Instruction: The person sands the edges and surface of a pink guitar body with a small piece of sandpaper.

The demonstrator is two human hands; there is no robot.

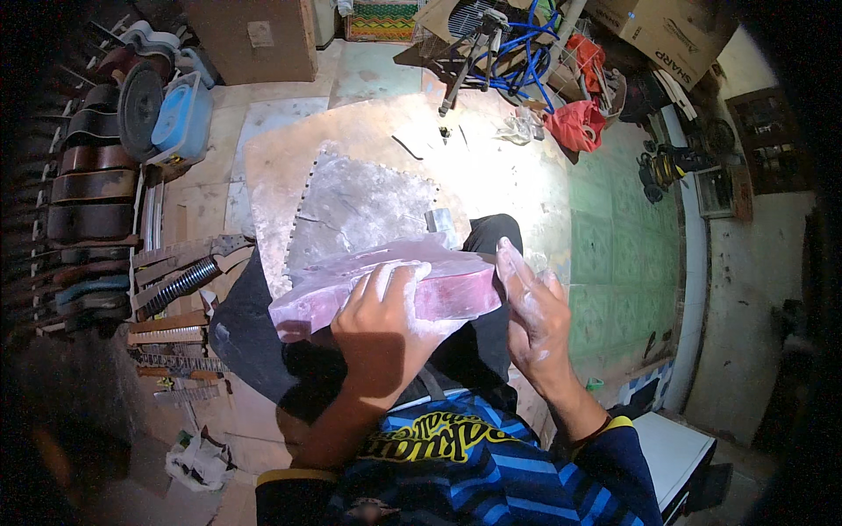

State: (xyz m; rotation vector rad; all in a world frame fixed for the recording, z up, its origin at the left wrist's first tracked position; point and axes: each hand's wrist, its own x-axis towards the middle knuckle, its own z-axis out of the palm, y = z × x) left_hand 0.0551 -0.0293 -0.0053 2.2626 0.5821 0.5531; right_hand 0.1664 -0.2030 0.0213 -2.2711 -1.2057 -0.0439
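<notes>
A thick slab shaped like a guitar body (452,294), pink-purple and coated in pale dust, lies across my lap with its edge facing me. My left hand (386,307) is closed over its near edge, fingers on the top face, the skin whitened with dust. At the slab's right end is my right hand (531,311), also dusty, its fingers pointing up and pressed together. A thin dark strip shows between those fingers and the slab; what it is I cannot make out. Just beyond the slab, a small grey block (441,226) rests by a dusty grey mat (360,206).
Guitar bodies (92,184) stand in a row at the left, near a blue plastic container (180,118). Guitar necks (175,333) lie beside my left leg. Far right hold blue hose (526,66), a red bag (574,127) and a cardboard box (671,35). A white cabinet (675,451) stands behind my right elbow.
</notes>
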